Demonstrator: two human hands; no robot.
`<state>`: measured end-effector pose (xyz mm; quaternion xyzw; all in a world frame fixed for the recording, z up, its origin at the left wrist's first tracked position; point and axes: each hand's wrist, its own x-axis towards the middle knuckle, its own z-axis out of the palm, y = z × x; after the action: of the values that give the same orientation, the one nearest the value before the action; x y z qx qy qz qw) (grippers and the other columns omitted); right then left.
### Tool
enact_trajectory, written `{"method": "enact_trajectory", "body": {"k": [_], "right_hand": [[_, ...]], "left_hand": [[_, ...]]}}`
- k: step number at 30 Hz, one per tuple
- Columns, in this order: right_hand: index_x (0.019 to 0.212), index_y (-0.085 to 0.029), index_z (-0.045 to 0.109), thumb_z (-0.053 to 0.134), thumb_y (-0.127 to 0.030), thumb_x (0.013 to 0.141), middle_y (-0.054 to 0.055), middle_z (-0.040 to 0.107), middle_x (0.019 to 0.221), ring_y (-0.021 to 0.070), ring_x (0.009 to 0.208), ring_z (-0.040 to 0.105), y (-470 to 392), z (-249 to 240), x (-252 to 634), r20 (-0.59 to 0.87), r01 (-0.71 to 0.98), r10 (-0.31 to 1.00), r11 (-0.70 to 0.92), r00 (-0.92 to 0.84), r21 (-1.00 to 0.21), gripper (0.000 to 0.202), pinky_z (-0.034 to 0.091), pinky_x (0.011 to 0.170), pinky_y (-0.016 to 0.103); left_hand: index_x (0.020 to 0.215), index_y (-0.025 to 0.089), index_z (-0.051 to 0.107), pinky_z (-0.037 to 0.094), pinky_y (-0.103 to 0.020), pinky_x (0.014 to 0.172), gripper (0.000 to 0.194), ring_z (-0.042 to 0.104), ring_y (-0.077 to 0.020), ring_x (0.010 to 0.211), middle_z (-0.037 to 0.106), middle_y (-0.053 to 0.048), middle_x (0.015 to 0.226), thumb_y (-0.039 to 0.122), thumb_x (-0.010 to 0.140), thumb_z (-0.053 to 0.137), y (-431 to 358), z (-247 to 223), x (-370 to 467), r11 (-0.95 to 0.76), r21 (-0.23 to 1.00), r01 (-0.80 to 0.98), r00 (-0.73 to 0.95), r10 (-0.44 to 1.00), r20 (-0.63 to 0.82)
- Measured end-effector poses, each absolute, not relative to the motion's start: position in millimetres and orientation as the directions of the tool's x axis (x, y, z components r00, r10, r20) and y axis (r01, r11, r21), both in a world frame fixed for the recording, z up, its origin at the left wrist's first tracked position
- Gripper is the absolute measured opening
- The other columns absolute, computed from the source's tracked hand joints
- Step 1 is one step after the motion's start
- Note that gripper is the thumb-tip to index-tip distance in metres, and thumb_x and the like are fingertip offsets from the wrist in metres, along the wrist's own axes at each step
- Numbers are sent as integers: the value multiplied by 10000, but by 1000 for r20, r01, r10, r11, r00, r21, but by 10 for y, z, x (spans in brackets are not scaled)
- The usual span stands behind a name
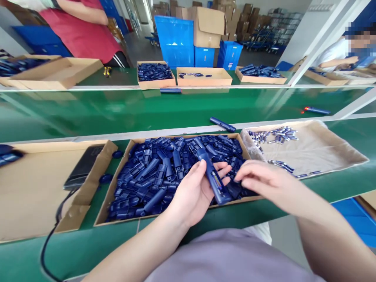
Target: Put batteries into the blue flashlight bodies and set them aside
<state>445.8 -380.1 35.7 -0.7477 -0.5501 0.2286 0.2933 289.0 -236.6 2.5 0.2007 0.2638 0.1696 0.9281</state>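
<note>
A dark blue flashlight body (219, 188) lies slanted across my left hand (192, 194), with the thumb on its top and the fingers curled round behind. Its side slot faces up and shows something coloured inside. To its right is my right hand (266, 184), fingers bent and tips together, a little apart from the flashlight. Whatever those fingertips hold, if anything, is too small to make out. Beneath both hands spreads a cardboard tray (102, 209) heaped with blue plastic flashlight parts (155, 172). A lined tray (326, 150) with several small batteries (282, 135) sits to the right.
At left stands a cardboard tray (26, 196) holding a black phone (85, 166) with a cable. Past the front ledge, a green belt (117, 113) carries flashlights, one glowing red (317, 110). Across it are more part trays (155, 74) and two people, one in a red shirt (79, 31).
</note>
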Motion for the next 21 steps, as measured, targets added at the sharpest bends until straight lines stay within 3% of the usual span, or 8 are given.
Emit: {"method": "enact_trajectory", "body": {"k": [2,4,7,10,13,15,18,21], "right_hand": [[1005,-233,655,476,-462,947,31,674,929,159,759,622,-4020,294,4878,-32,651,846,-434,533,-623,296,492,695,272],[1005,-232,665,533,-400,896,54,690,959,200,763,634,-4244,159,5334,-19,585,642,-711,767,-389,240,487,706,322],[876,-188,685,622,-212,791,107,701,894,272,752,640,-4474,-118,5827,-106,522,558,-816,823,-248,109,463,734,411],[763,-190,667,633,-131,742,91,683,750,267,691,624,-4547,-329,5995,-180,537,578,-812,796,-229,72,452,702,415],[763,-204,650,622,-175,765,63,661,719,243,661,613,-4528,-339,5922,-105,537,579,-799,809,-272,40,459,671,395],[869,-217,659,627,-256,791,49,671,787,229,701,633,-4467,-231,5715,4,528,570,-759,822,-382,93,491,677,372],[991,-240,653,657,-401,825,39,687,926,182,763,661,-4271,13,5104,137,527,643,-464,753,-712,231,546,671,284],[976,-232,648,706,-351,824,22,688,894,137,696,658,-3969,218,4365,179,465,739,-200,649,-862,202,569,635,232]], "left_hand": [[1039,78,603,599,-256,752,261,691,-231,971,678,-187,1103,307,978,492,-2327,51,2894,885,414,-211,770,412,-487],[1056,55,608,602,-230,733,290,695,-225,962,674,-199,1118,311,977,497,-2301,75,2897,894,391,-220,741,414,-529],[1082,58,595,612,-247,717,273,694,-245,970,666,-208,1142,294,965,526,-2303,99,2898,894,395,-211,726,414,-549],[1085,61,581,614,-255,706,264,692,-261,975,665,-217,1137,290,966,524,-2327,100,2896,898,395,-193,730,400,-553],[1088,65,569,613,-264,725,262,685,-273,994,665,-220,1131,293,973,507,-2351,79,2894,899,398,-183,752,389,-532],[1102,74,556,610,-281,745,255,678,-286,1010,665,-221,1127,289,972,510,-2372,55,2891,895,410,-174,778,380,-500],[1143,105,519,602,-329,784,248,671,-306,1022,668,-215,1117,281,968,520,-2413,19,2889,882,438,-176,812,382,-441],[1149,132,500,592,-367,807,229,669,-310,1027,668,-199,1117,272,968,518,-2444,-5,2889,856,483,-183,837,394,-381]]}}
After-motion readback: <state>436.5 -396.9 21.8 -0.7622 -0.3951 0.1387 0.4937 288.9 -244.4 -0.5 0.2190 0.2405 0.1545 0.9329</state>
